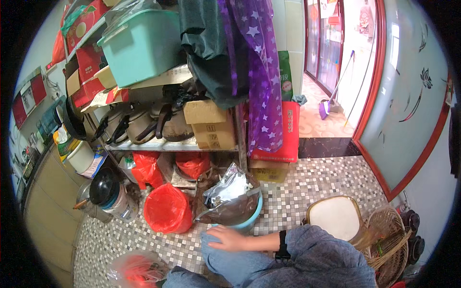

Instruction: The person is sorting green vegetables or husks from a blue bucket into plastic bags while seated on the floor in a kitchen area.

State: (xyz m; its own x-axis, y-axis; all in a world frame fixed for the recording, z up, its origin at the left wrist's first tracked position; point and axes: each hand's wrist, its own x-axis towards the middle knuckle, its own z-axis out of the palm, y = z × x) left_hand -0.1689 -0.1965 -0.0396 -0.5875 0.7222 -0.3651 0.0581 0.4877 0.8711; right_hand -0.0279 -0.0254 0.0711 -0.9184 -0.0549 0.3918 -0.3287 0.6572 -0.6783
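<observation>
My right hand (227,239) lies on the denim-blue knee (236,257) of my bent leg, its fingers spread a little and holding nothing. A black band is around that wrist. My left hand is out of view. Just beyond the knee, a light-blue basin (256,213) holds a large brown plastic bag (230,212) with a silvery inner side. Left of it stands a red bin (168,208) lined with a red plastic bag. At the lower left, a clear plastic bag (138,268) with something red inside lies by my other leg; its contents are blurred.
A metal shelf (173,145) holds pressure cookers (137,124), a cardboard box (212,124) and a mint-green tub (144,45). Stacked buckets (117,201) stand left. To the right are a cream-topped stool (335,217), a wicker basket (389,237) and a doorway with a broom (326,108).
</observation>
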